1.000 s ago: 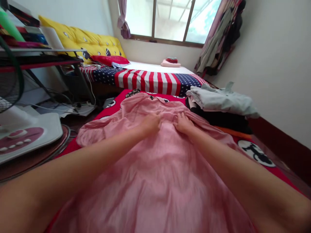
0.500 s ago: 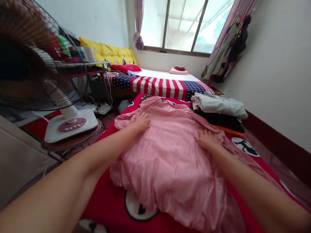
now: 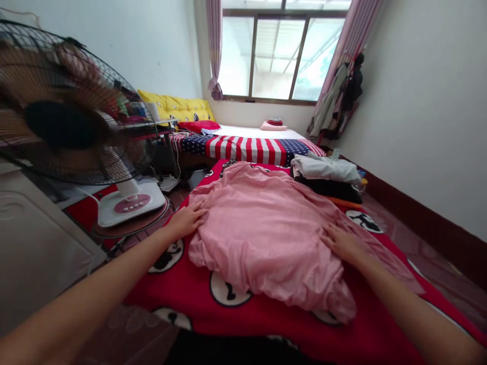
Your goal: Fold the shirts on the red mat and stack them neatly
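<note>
A pink satiny shirt [image 3: 262,228] lies spread and slightly wrinkled on a red cover [image 3: 243,332] with round black-and-white pictures. One of its sleeves trails toward the right edge of the cover. My left hand [image 3: 188,219] rests flat with fingers out on the shirt's left edge. On the right side, my right hand [image 3: 342,243] touches the cloth, its fingers stretched over the edge. Neither hand grips the fabric. A patterned dark cloth [image 3: 229,165] shows in part behind the shirt's far end.
Folded clothes [image 3: 327,175] are stacked at the far right of the cover. A fan [image 3: 131,203] stands on a round stool at the left. Farther back is a bed with a stars-and-stripes cover [image 3: 247,148] below the window. Clothes [image 3: 338,96] hang by the right wall.
My left hand has slid left and nearer to the shirt's edge; my right hand has moved slightly right and nearer. The shirt's near hem lies flatter. The view has tilted up.
</note>
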Tool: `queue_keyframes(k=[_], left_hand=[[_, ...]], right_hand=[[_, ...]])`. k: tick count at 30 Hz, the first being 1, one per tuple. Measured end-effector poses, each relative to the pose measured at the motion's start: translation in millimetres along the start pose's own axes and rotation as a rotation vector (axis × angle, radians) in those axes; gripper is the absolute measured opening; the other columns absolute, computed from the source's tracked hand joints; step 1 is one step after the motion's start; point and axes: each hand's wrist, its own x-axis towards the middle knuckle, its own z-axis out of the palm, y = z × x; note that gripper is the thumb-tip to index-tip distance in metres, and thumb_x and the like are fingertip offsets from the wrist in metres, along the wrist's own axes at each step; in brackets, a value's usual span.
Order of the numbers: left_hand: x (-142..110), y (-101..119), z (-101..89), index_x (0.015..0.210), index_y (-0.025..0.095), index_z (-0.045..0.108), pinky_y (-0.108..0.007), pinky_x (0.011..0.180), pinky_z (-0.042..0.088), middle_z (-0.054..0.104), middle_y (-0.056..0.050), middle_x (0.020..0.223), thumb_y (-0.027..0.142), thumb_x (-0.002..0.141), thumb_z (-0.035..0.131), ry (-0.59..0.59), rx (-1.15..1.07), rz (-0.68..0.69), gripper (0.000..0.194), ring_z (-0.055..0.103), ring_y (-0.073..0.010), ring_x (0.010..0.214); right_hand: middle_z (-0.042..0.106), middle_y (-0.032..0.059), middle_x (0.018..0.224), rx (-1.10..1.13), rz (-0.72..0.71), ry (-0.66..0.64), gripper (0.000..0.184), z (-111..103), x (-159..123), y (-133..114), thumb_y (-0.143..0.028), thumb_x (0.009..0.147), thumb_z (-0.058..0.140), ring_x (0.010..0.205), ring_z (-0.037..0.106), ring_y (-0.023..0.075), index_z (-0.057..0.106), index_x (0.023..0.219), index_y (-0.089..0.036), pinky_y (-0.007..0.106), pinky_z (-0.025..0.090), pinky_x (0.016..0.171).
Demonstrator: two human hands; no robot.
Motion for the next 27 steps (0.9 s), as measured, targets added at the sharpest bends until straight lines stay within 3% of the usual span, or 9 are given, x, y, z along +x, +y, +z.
queue_keyframes(k=[3, 6, 8, 11, 15, 18, 20, 24, 27], left_hand=[[-45.9, 0.2, -11.2, 0.114, 0.019, 0.065, -0.035, 0.1, 0.043, 0.064, -0.009, 0.123, 0.034, 0.086, 0.04, 0.15, -0.184, -0.104, 0.041, 0.059, -0.0225, 0.113], [-94.5, 10.2, -8.3, 0.101, 0.02, 0.068, -0.032, 0.089, 0.05, 0.071, -0.007, 0.103, 0.036, 0.082, 0.045, 0.136, -0.298, -0.175, 0.034, 0.065, -0.0224, 0.097], [-116.1, 19.5, -3.4, 0.104, 0.022, 0.067, -0.033, 0.092, 0.049, 0.07, -0.006, 0.107, 0.038, 0.077, 0.052, 0.125, -0.29, -0.143, 0.035, 0.063, -0.0239, 0.102], [-125.7, 37.7, 6.4, 0.118, 0.023, 0.062, -0.037, 0.1, 0.044, 0.063, -0.007, 0.122, 0.041, 0.071, 0.061, 0.186, -0.235, -0.075, 0.05, 0.057, -0.0271, 0.114], [-111.0, 66.1, 21.8, 0.114, 0.021, 0.063, -0.039, 0.097, 0.046, 0.06, -0.01, 0.125, 0.035, 0.072, 0.06, 0.238, -0.194, -0.041, 0.045, 0.057, -0.0277, 0.113], [-98.3, 82.1, 26.4, 0.096, 0.02, 0.068, -0.04, 0.089, 0.049, 0.066, -0.01, 0.113, 0.028, 0.072, 0.052, 0.286, -0.184, -0.106, 0.03, 0.061, -0.0291, 0.103], [-93.5, 88.9, 22.5, 0.092, 0.021, 0.068, -0.038, 0.083, 0.05, 0.071, -0.009, 0.1, 0.025, 0.072, 0.047, 0.319, -0.24, -0.175, 0.029, 0.064, -0.0288, 0.094], [-91.9, 94.8, 2.9, 0.097, 0.021, 0.064, -0.031, 0.063, 0.051, 0.071, -0.002, 0.071, 0.034, 0.077, 0.042, 0.322, -0.622, -0.342, 0.033, 0.066, -0.0237, 0.066], [-94.8, 90.1, -8.1, 0.087, 0.019, 0.063, -0.03, 0.053, 0.05, 0.064, 0.0, 0.056, 0.042, 0.081, 0.036, 0.315, -0.85, -0.447, 0.035, 0.061, -0.0211, 0.052]], right_hand=[[0.062, 0.0125, 0.125, 0.238, -0.044, 0.185, 0.046, -6.9, -49.3, 12.5, -0.043, 0.082, 0.044, 0.118, 0.056, 0.0277, 0.063, 0.116, -0.017, 0.042, 0.043, 0.101], [0.069, 0.0088, 0.112, 0.406, 0.066, 0.286, 0.044, -1.3, -113.2, 12.9, -0.051, 0.077, 0.051, 0.104, 0.064, 0.029, 0.066, 0.107, -0.022, 0.042, 0.051, 0.09], [0.071, 0.0069, 0.105, 0.497, 0.122, 0.255, 0.043, 3.2, -150.5, 7.4, -0.052, 0.073, 0.057, 0.098, 0.066, 0.0282, 0.068, 0.103, -0.024, 0.039, 0.053, 0.086], [0.069, 0.006, 0.11, 0.579, 0.112, 0.218, 0.043, 9.3, -185.5, -10.1, -0.05, 0.072, 0.062, 0.103, 0.064, 0.027, 0.066, 0.106, -0.025, 0.039, 0.05, 0.092], [0.061, 0.0097, 0.123, 0.506, 0.089, 0.297, 0.057, 24.2, -193.2, -39.2, -0.046, 0.068, 0.067, 0.116, 0.055, 0.0302, 0.058, 0.119, -0.022, 0.045, 0.044, 0.099], [0.063, 0.0115, 0.119, 0.441, 0.088, 0.356, 0.059, 36.4, -182.3, -54.5, -0.046, 0.067, 0.067, 0.113, 0.056, 0.0322, 0.057, 0.12, -0.021, 0.048, 0.045, 0.097], [0.066, 0.011, 0.115, 0.458, 0.105, 0.397, 0.051, 38.8, -174.1, -59.7, -0.045, 0.071, 0.063, 0.108, 0.059, 0.0321, 0.06, 0.116, -0.021, 0.048, 0.047, 0.094], [0.072, 0.0073, 0.103, 0.551, 0.239, 0.458, 0.034, 24.3, -165.5, -61.9, -0.038, 0.076, 0.053, 0.096, 0.066, 0.0288, 0.066, 0.104, -0.023, 0.038, 0.052, 0.084], [0.074, 0.0069, 0.091, 0.571, 0.36, 0.505, 0.034, 8.7, -166.3, -59.2, -0.044, 0.076, 0.052, 0.085, 0.068, 0.0281, 0.068, 0.097, -0.022, 0.033, 0.052, 0.071]])
